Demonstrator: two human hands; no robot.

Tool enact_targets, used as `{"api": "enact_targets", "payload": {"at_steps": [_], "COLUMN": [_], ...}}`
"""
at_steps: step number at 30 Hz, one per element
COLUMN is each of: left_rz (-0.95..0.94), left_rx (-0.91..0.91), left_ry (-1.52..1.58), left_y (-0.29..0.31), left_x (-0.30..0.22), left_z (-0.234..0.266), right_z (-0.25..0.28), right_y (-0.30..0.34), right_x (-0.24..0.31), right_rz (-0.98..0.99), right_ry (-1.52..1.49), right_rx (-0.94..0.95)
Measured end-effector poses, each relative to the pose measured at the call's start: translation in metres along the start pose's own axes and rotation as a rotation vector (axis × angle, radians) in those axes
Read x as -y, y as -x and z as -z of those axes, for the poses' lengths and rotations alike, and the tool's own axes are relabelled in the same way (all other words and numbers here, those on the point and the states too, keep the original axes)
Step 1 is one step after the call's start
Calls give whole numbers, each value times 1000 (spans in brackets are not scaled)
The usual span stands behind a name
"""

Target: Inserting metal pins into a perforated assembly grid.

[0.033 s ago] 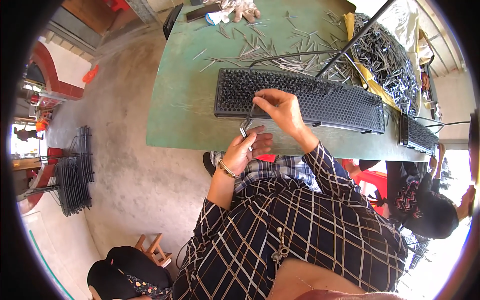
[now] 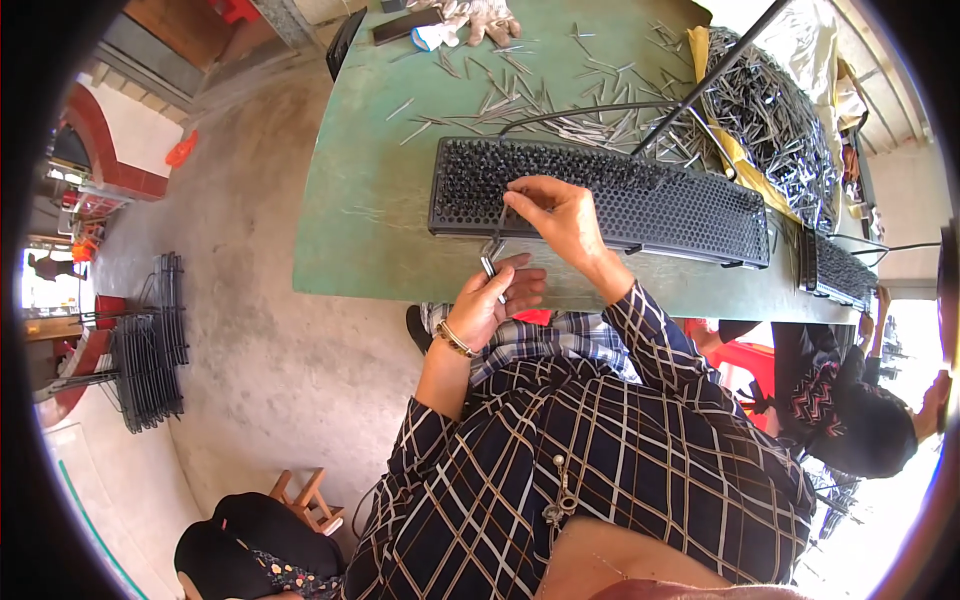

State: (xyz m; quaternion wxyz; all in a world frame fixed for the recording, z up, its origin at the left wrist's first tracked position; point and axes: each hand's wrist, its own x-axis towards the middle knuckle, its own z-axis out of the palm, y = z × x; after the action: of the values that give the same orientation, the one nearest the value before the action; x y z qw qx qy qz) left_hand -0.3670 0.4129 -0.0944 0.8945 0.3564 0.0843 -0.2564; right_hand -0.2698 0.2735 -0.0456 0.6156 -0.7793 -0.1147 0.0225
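Observation:
My left hand [image 2: 492, 300] is palm up just off the front edge of the green table. Its thumb presses several short, thin metal rods [image 2: 491, 268] against the fingers, and the other fingers are loosely curled. Above it, my right hand [image 2: 565, 215] pinches one thin dark rod [image 2: 503, 213] between thumb and fingertips, its lower end near the rods in the left hand. Behind the right hand lies a long black tray full of round holes [image 2: 690, 215]. Dark pieces stand upright in its left and back holes, while bare holes show toward the right and front.
Loose metal rods [image 2: 580, 125] lie scattered across the green table [image 2: 350, 210]. A large heap of rods [image 2: 775, 125] sits on yellow sheeting at the back right. Gloves [image 2: 480, 20] lie at the far edge. A co-worker [image 2: 850, 410] sits at right beside another black tray [image 2: 838, 268].
My right hand has shifted very slightly to the left with the thin rod. The left hand has not visibly moved.

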Motion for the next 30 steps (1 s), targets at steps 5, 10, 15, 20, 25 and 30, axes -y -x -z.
{"api": "enact_targets", "payload": {"at_steps": [5,10,15,20,25,30], "left_rz": [34,39,50,60,64,67], "left_rx": [7,-6,-8,-5,-5,-14], "left_ry": [1,1,9,23,32,33], "left_y": [-1,1,1,0,1,0], "left_x": [4,4,5,6,7,9], "left_z": [-4,-3,-5,-8,-7,-7], "right_z": [-8,-14,-14,-12,-11,-12], "right_y": [-8,-8,-13,-13,-11,-9], "right_x": [-6,-14,-20,-22,-22,-20], "right_rz": [192,295,483,563,706,704], "right_ry": [231,262,381,438,511,543], "right_rx": [-33,-48,-6,34,139,149]}}
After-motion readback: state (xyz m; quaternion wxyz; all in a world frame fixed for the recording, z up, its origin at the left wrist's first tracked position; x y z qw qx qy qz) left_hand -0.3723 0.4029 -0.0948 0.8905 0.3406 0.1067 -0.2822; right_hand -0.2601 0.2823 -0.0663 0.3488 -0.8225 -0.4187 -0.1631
